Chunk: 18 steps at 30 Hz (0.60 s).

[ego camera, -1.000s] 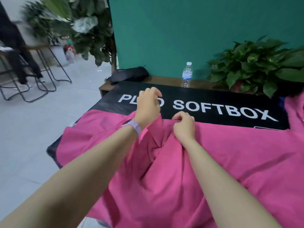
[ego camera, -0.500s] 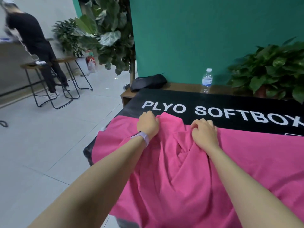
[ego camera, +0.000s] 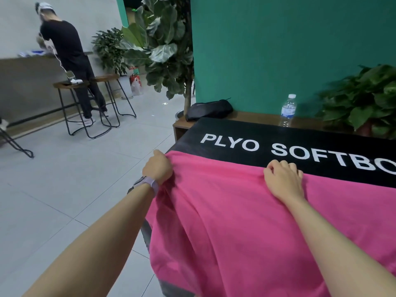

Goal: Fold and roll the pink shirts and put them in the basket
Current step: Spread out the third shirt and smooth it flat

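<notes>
Even indoor light, soft shadows, wide-angle bending at edges, slight motion blur

pink shirt [ego camera: 246, 221], black box [ego camera: 235, 133] with white lettering, lilac wristband [ego camera: 152, 185], teal wall [ego camera: 278, 50]

The pink shirt [ego camera: 246, 211] is seen as soft, matt knit cloth, creased into loose folds at the lower centre of the frame. The black box top [ego camera: 246, 129] beneath it is shown as matt, finely textured fabric printed with flat white letters. A clear, glossy plastic water bottle [ego camera: 288, 110] is seen on a smooth wooden shelf [ego camera: 257, 116] at the upper right. At the upper left, stools [ego camera: 85, 103] are built of thin black metal legs and wooden seats, over smooth, faintly glossy floor tiles [ego camera: 64, 189].
</notes>
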Tool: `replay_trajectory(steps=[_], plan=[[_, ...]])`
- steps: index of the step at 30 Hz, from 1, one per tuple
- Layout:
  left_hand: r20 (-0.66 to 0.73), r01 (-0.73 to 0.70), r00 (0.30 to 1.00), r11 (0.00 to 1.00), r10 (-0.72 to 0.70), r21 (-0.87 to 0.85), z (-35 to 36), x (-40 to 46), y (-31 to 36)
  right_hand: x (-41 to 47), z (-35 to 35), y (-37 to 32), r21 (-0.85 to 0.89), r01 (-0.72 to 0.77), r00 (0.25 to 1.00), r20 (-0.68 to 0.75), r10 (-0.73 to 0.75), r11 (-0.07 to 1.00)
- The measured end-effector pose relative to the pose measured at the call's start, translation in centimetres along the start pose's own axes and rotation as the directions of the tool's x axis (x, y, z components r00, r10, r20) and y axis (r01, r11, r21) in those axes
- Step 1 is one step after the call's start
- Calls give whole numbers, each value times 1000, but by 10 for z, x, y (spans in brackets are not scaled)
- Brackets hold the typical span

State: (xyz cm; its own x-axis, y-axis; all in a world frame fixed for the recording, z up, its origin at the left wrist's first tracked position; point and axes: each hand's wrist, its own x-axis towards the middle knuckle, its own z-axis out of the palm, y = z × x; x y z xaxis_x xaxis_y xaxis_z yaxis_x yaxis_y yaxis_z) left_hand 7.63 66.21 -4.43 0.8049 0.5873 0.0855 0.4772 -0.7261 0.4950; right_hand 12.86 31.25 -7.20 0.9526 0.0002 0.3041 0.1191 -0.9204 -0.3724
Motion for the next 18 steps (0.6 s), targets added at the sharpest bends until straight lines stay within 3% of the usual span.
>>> replay_trajectory(steps=[3, 6, 9, 14, 18], plan=[[131, -9, 991, 999, 4, 38, -12, 9, -1, 0, -1, -1, 6, -4, 1000, 6, 4, 1000], [239, 68, 970, 991, -39, -115, -25, 24, 3, -1, 0, -3, -100, 34, 999, 13, -33, 994], [256, 120, 965, 959, -53, -257, -29, 34, 10, -3, -1, -7, -169, 63, 998, 15, -62, 984], [105, 70, 994, 900, -27, -429, -25, 46, 20, -5, 2, -3, -140, 110, 987, -105, -125, 984], [19, -58, 997, 920, 70, -388, -9, 35, 13, -1, 2, 1, 34, 57, 993, -101, -54, 998]])
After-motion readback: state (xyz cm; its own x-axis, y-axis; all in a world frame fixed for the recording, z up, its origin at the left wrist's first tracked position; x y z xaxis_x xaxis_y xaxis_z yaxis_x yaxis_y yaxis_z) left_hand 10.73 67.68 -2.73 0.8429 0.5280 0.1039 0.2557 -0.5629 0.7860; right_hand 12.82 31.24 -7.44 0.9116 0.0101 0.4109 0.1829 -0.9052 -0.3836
